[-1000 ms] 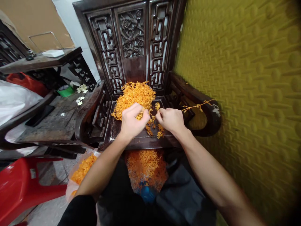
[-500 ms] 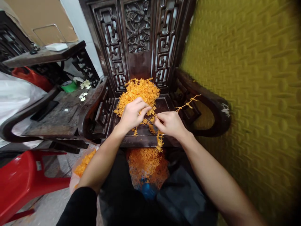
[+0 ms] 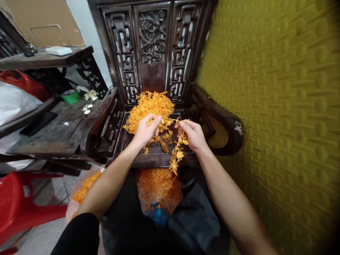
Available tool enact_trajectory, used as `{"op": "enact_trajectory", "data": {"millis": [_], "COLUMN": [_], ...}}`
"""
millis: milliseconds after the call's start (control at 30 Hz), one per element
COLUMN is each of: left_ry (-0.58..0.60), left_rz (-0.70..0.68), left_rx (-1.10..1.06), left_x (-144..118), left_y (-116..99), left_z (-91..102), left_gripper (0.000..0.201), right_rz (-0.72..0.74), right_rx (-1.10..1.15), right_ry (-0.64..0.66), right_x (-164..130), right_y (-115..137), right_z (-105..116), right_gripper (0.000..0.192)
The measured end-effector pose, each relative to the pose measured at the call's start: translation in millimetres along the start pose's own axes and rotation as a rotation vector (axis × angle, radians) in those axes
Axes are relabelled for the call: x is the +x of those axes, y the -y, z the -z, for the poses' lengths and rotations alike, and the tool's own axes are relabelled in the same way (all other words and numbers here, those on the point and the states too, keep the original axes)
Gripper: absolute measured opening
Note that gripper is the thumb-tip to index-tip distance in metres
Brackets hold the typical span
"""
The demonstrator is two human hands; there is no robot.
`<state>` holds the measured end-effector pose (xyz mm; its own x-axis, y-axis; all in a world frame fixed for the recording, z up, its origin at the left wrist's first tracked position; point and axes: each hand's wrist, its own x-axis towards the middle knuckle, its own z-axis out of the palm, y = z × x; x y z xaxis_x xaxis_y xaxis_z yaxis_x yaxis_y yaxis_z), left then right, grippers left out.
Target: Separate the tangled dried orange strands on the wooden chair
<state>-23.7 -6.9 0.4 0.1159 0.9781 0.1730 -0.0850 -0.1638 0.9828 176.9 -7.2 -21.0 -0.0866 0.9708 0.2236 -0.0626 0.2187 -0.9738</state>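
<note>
A heap of orange plastic-looking flower sprigs (image 3: 151, 104) lies on the seat of a dark carved wooden chair (image 3: 138, 161). My right hand (image 3: 193, 135) is closed in a pinch on an orange flower strand (image 3: 177, 156). The strand hangs below the fingers past the seat's front edge, and a thin end pokes out toward the left. At the front of the heap, my left hand (image 3: 146, 131) has its thumb and fingers pressed together. What they hold, if anything, is too small to make out. Loose orange sprigs (image 3: 165, 139) lie between the hands.
Between my legs sits a clear bag of orange sprigs (image 3: 159, 186). A bag of orange pieces (image 3: 86, 187) and a red plastic stool (image 3: 16, 205) are at left. A wooden side surface (image 3: 53, 132) holds green tape (image 3: 71, 96) and white flowers (image 3: 87, 108). A yellow textured wall (image 3: 278, 106) rises at right.
My hands have drawn slightly apart. The thin stem that stuck out right of my right hand no longer shows there, and a strand end now points left. The view has shifted a little.
</note>
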Motion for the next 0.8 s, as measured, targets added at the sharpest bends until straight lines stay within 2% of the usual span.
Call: {"op": "enact_trajectory", "data": {"millis": [100, 200, 333, 433, 500, 667, 800], "left_ry": [0.045, 0.079, 0.144, 0.169, 0.137, 0.044, 0.069], "left_rz": [0.037, 0.118, 0.16, 0.13, 0.072, -0.067, -0.086], "left_rx": [0.044, -0.028, -0.145, -0.14, -0.056, 0.331, 0.399], "left_x": [-5.7, -8.8, -11.2, -11.2, -10.7, -10.7, -10.1], "left_y": [0.8, -5.2, -12.9, -11.9, -9.3, -7.1, -8.6], "left_z": [-6.7, -9.0, -10.1, -11.1, -12.2, -14.8, -11.7], "left_gripper": [0.038, 0.038, 0.038, 0.035, 0.033, 0.028, 0.025], "right_rz": [0.005, -0.029, -0.04, -0.02, -0.005, 0.0, 0.031], "right_rx": [0.182, 0.26, 0.208, 0.076, 0.013, -0.025, -0.054], "right_ry": [-0.02, 0.008, 0.046, 0.029, -0.009, -0.071, -0.101], "right_x": [-1.2, -1.8, -4.3, -5.9, -5.9, -4.3, -3.7], "right_y": [6.4, 7.1, 6.6, 7.2, 6.2, 0.2, -0.5], "right_z": [-14.6, -20.9, -20.8, -22.0, -23.6, -24.8, -22.8], "right_gripper": [0.035, 0.037, 0.042, 0.048, 0.048, 0.045, 0.039]}}
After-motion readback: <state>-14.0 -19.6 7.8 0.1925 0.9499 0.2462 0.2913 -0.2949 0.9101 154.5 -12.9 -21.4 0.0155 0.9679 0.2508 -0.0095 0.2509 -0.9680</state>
